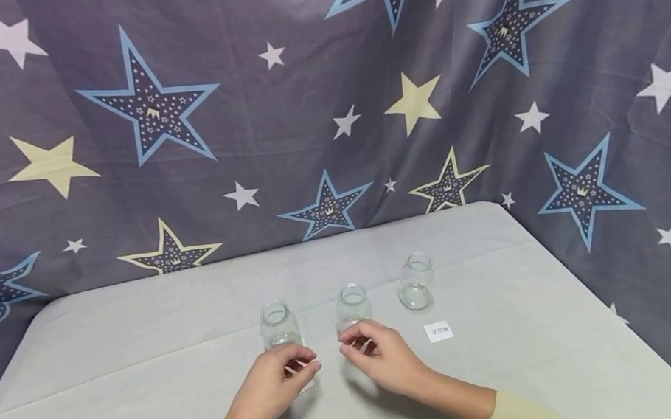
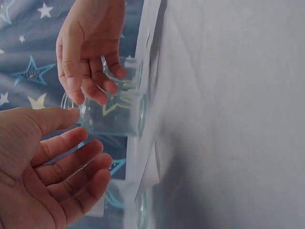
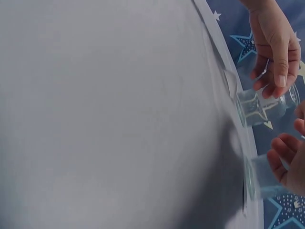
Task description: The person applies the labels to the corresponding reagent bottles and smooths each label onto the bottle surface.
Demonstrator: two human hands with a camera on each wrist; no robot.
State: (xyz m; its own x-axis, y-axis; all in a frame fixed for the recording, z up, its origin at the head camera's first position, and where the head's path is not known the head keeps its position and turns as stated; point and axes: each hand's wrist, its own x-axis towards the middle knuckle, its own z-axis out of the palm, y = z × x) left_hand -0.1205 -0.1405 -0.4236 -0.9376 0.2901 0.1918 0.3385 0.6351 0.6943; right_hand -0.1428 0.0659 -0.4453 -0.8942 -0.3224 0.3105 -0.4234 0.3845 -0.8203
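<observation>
Three clear glass jars stand on the table: a left jar [image 1: 278,320], a middle jar [image 1: 352,302] and a right jar [image 1: 416,282]. My left hand [image 1: 279,378] hovers in front of the left jar, fingers loosely bent and thumb apart from them. Opposite it, my right hand [image 1: 385,356] is in front of the middle jar, its fingers also loosely bent. Neither hand appears to hold anything. Under the left hand, a white card [image 1: 306,387] shows only in part. The hands hide the lower parts of the left and middle jars.
A small white card with dark marks [image 1: 438,331] lies in front of the right jar. Pale cloth covers the table [image 1: 139,394]. Behind and to the right hangs a dark curtain [image 1: 293,119] with stars.
</observation>
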